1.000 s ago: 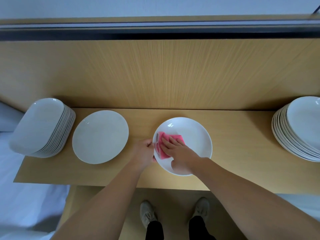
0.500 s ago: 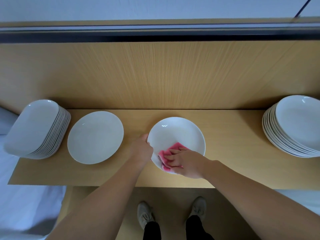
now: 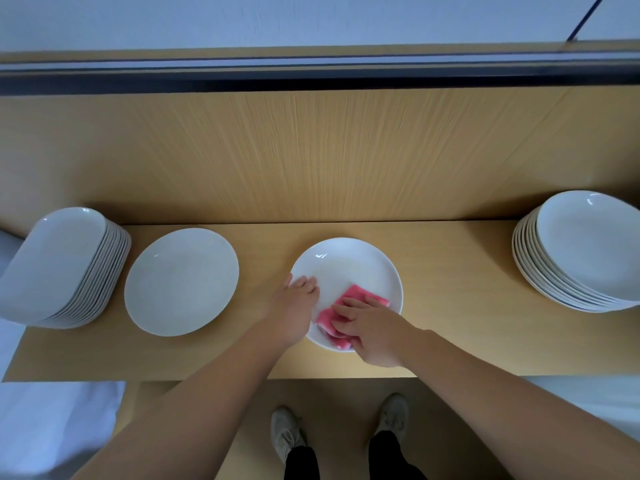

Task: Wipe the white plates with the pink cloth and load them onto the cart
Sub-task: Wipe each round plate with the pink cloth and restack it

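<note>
left hand (image 3: pixel 294 306) grips the left rim of the white plate (image 3: pixel 353 268) with curled fingers; right hand (image 3: pixel 374 334) presses the pink cloth (image 3: pixel 357 292) flat-fingered onto its near side

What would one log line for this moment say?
step: wiping | right hand: presses pink cloth on plate | left hand: holds plate rim

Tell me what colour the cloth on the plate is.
Pink; the cloth under the right hand shows best in the head view.
</note>
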Action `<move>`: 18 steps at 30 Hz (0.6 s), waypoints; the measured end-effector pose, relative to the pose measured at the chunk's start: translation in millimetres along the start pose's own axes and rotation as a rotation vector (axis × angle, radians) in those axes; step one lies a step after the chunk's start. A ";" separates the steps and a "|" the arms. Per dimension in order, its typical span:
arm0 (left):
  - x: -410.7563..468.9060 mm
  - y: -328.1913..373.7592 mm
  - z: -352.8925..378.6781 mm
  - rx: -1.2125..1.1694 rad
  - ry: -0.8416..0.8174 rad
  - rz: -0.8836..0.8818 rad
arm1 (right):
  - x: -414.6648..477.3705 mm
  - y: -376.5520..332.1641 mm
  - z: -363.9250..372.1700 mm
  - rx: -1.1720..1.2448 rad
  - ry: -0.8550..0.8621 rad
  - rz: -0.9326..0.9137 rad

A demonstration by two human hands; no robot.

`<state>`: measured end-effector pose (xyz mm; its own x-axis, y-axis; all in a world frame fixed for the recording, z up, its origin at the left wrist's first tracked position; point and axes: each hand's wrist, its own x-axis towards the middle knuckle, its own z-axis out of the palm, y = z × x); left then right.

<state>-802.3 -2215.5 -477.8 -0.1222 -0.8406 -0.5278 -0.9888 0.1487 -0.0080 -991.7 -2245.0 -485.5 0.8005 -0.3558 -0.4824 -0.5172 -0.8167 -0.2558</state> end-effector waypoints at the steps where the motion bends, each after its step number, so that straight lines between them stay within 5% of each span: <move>1: 0.6 -0.7 0.7 0.006 -0.012 0.009 | -0.6 3.5 -2.4 -0.035 -0.037 -0.015; 10: -0.5 -6.9 4.8 -0.058 0.004 0.064 | -8.0 31.6 -21.8 -0.240 -0.168 0.010; 18: 4.8 -9.6 9.6 -0.068 0.039 0.084 | 5.4 45.8 -31.5 -0.260 -0.062 0.203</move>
<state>-792.6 -2216.0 -488.4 -0.2064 -0.8467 -0.4904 -0.9784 0.1849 0.0926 -1001.6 -2298.7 -473.4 0.6650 -0.5015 -0.5534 -0.5634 -0.8233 0.0690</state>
